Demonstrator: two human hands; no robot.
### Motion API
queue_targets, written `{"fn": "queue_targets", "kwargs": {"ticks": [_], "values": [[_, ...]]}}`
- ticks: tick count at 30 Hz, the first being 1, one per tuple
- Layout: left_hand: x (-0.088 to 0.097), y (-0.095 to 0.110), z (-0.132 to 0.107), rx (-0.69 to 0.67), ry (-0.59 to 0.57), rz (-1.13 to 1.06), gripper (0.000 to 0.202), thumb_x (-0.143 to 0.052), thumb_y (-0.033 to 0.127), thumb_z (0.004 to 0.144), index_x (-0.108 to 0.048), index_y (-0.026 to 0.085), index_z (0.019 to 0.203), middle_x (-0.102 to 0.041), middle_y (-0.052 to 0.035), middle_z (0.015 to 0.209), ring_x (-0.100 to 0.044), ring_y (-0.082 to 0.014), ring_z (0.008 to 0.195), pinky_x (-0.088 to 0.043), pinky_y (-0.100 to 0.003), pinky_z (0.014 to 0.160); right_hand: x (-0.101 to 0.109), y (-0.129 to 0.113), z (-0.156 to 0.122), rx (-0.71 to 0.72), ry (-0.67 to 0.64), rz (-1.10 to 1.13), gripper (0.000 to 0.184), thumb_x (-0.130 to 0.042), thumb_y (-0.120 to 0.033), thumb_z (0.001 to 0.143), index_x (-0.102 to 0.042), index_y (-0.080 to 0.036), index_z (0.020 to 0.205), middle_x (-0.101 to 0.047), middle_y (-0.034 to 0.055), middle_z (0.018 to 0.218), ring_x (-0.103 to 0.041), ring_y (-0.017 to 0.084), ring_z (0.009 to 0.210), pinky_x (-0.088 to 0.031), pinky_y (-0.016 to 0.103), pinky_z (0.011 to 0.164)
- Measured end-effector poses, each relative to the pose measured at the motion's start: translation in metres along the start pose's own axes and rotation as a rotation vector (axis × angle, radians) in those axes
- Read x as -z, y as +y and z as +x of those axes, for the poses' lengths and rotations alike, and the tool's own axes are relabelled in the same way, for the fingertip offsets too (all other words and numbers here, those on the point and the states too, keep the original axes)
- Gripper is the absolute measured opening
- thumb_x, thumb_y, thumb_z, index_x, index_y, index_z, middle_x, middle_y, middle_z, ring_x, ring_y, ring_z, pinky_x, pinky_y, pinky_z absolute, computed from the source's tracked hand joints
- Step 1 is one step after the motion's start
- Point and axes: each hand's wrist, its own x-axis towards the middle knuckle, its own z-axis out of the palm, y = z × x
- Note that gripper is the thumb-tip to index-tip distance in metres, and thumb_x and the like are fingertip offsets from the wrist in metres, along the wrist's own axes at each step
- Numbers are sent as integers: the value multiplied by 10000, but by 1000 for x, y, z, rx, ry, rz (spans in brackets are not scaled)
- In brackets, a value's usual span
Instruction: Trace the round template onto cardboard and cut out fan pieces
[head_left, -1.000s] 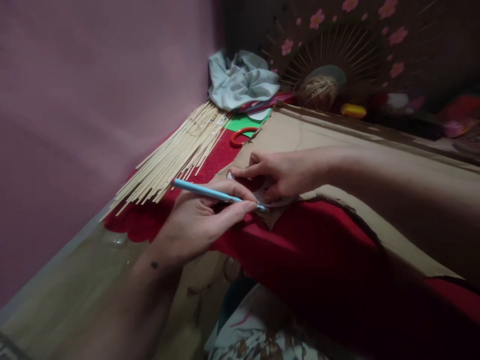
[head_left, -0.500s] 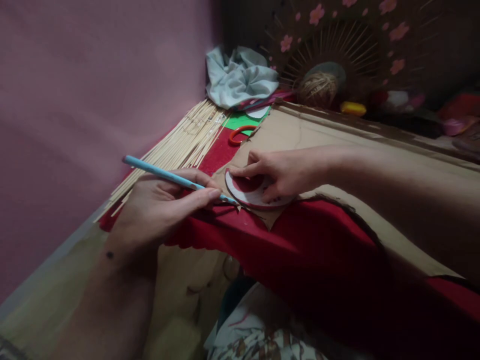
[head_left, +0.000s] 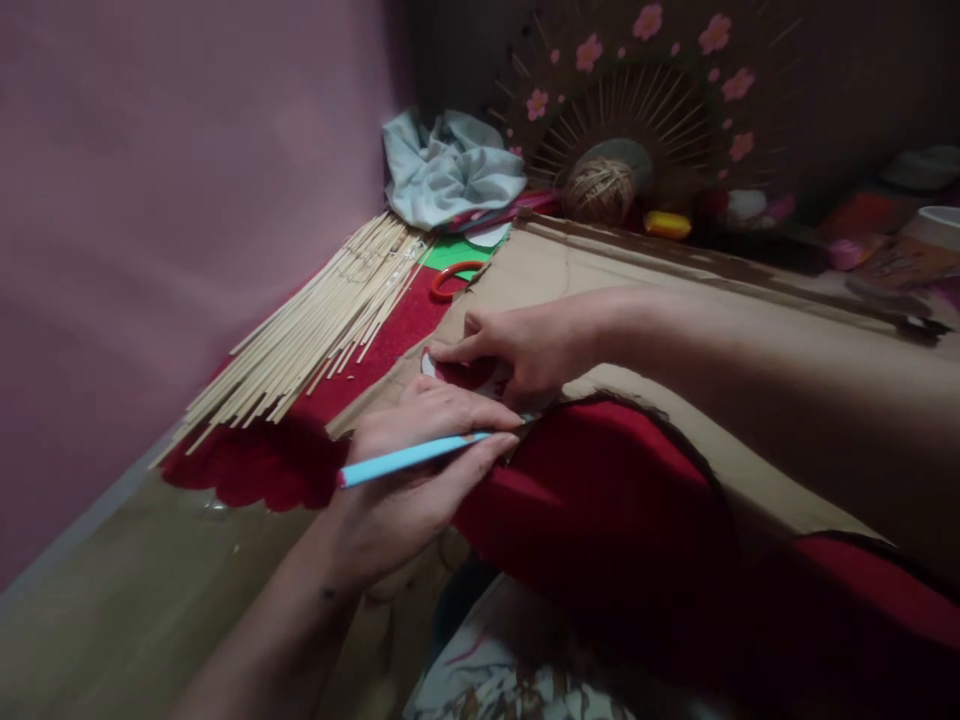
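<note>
My left hand (head_left: pixel 409 515) pinches a light blue pencil (head_left: pixel 405 461) between thumb and fingers. Its tip points right, toward the cardboard edge under my right hand, and is hard to make out. With bent fingers, my right hand (head_left: pixel 529 345) holds a round white-and-red disc (head_left: pixel 465 375) down on the brown cardboard (head_left: pixel 577 262). My left hand covers the disc's lower side. Beneath the cardboard lies a red cloth (head_left: pixel 600 480), showing through its curved cut-out edge.
Thin wooden sticks (head_left: pixel 322 320) lie at the left by the pink wall. Behind the hands are an orange-red ring-shaped handle (head_left: pixel 442 284), green sheet (head_left: pixel 446 252), crumpled pale blue cloth (head_left: pixel 454 170), ball of twine (head_left: pixel 600 190), yellow object (head_left: pixel 667 225) and flowered fan (head_left: pixel 637 90).
My left hand has moved right with the pencil along the disc's near edge, and the pencil's back end has swung lower. My right hand stays on the disc. The view has shifted slightly.
</note>
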Motion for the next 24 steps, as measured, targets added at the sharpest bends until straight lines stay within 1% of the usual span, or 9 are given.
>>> {"fn": "queue_targets", "kwargs": {"ticks": [2,5,9,11,13,15,17,21,24], "values": [[-4,1,2,-37,6,43,122,-613,165,785,-654,254,857,-709,19,827,-628,-164,789,-463,-357,855,-2,1,1,-11,14,7,579,-631,-172,660,-540,-207,1230,-587,28,968,-536,182,814,-441,274,684],[-6,2,2,-62,2,91,138,-596,163,794,-638,262,881,-706,19,826,-627,-166,767,-457,-370,857,-3,2,2,-30,22,13,627,-657,-178,632,-527,-221,1244,-594,19,990,-549,196,846,-446,283,695],[-3,2,0,-88,-8,97,169,-601,129,781,-632,259,884,-699,23,827,-624,-157,766,-451,-357,856,-2,1,0,-7,42,17,525,-653,-168,636,-594,-220,1155,-608,0,946,-559,192,865,-453,279,719],[0,1,-3,-86,-15,84,181,-615,116,765,-634,258,876,-697,28,824,-625,-155,768,-450,-354,854,-1,1,0,-3,21,7,552,-653,-167,635,-576,-195,1181,-605,18,980,-561,199,869,-458,292,730],[5,0,-5,-65,-18,78,187,-631,122,751,-643,261,876,-699,32,825,-630,-159,773,-454,-354,846,0,2,1,9,15,-16,587,-653,-170,639,-547,-164,1216,-595,42,1022,-554,210,889,-457,309,754],[10,-2,-7,-35,-21,83,179,-644,147,743,-658,269,873,-703,34,826,-638,-167,768,-471,-345,815,0,3,3,29,1,-43,604,-665,-187,634,-540,-162,1224,-589,51,1041,-545,217,904,-452,318,764],[15,-5,-9,12,-17,73,159,-645,170,745,-670,275,863,-705,34,824,-643,-174,773,-484,-340,793,-1,5,5,27,4,-51,607,-680,-209,625,-548,-190,1217,-593,44,1043,-546,223,911,-449,323,758],[25,-9,-14,106,1,4,162,-625,165,769,-672,287,866,-698,31,847,-631,-174,838,-482,-338,826,-3,7,7,-17,45,-19,610,-706,-204,592,-579,-248,1187,-610,24,1033,-566,236,910,-444,328,743],[32,-9,-19,172,37,-6,168,-634,156,766,-674,291,858,-684,36,856,-612,-157,874,-489,-294,782,-4,6,6,-59,72,-6,592,-722,-202,572,-608,-287,1147,-627,-16,1015,-576,219,909,-439,301,732]]}}
